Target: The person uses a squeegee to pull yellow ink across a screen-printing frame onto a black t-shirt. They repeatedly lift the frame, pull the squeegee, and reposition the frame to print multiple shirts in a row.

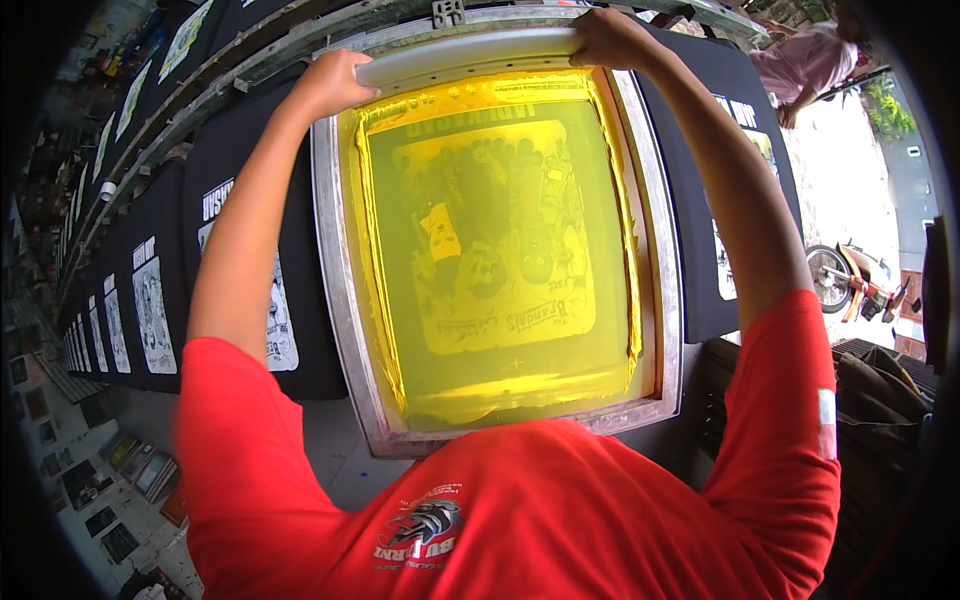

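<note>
The long pale bar (470, 54) lies sideways across the far end of the silver frame (338, 280), maybe touching its yellow mesh (480, 365), the left hand (335, 85) gripping it by the frame's left side, the right hand (612, 42) by its right.

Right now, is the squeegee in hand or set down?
In hand: the left hand and right hand grip opposite ends of the squeegee.

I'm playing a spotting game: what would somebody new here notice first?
Most likely the bright yellow screen in its grey metal frame, right in the middle. Next, the left hand and right hand holding the two ends of a pale bar across its far end, and the big red shirt below. Off to the left, black cloths with printed pictures line up.
</note>
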A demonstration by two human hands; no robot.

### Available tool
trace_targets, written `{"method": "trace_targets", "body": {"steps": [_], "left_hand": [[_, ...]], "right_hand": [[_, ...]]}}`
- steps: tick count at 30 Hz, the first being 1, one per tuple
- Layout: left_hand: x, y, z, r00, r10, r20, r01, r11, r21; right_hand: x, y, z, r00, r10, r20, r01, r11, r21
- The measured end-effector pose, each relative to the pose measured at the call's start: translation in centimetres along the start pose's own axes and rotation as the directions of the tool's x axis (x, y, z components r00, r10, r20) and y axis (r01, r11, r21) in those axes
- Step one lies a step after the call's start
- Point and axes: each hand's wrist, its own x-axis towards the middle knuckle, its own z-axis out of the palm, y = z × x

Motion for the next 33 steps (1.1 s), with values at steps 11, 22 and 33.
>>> {"method": "trace_targets", "body": {"steps": [11,22,33], "left_hand": [[-6.7,4.2,4.3,0.996,-0.093,-0.008,0.093,0.992,0.09],[-38.6,23.0,13.5,0.976,-0.212,-0.056,0.215,0.975,0.06],[-32.5,19.2,9.2,0.994,-0.108,0.031,0.107,0.994,0.032]], "right_hand": [[-8.1,-4.4,3.1,0.991,0.112,-0.066,-0.104,0.988,0.114],[-37.8,-25.5,2.2,0.957,0.271,-0.101,-0.226,0.918,0.327],[-32.6,-21.6,-0.3,0.955,0.211,0.209,-0.26,0.933,0.249]]}}
